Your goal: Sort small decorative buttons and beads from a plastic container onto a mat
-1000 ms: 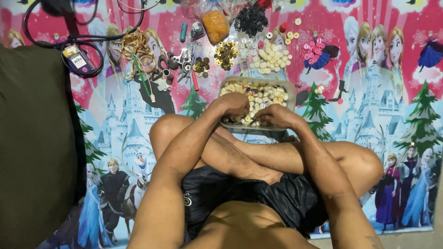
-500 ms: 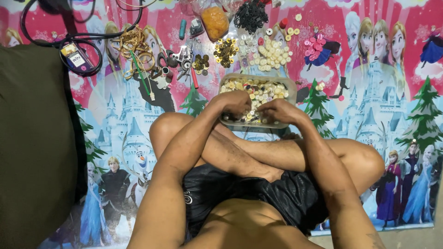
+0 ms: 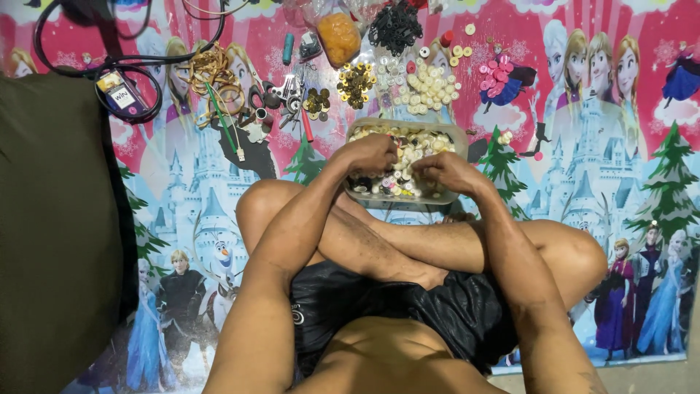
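Note:
A clear plastic tray (image 3: 456, 135) full of mixed buttons, mostly cream and white, rests on the printed mat in front of my crossed legs. My left hand (image 3: 370, 153) is curled over the tray's left half, fingers bent down among the buttons. My right hand (image 3: 446, 171) is curled over its near right part, fingertips in the buttons. Whether either hand pinches a button is hidden by the fingers.
Sorted piles lie beyond the tray: cream buttons (image 3: 426, 86), brass buttons (image 3: 355, 80), black buttons (image 3: 395, 25), pink buttons (image 3: 503, 73). An orange-filled bag (image 3: 339, 36), scissors and small tools (image 3: 281, 98), rings (image 3: 215, 73), black cable (image 3: 109, 51) and a dark cushion (image 3: 51, 219) lie left.
Both hands have shifted slightly within the tray, the left drawing back a little toward the tray's left side. The tray and piles have stayed put.

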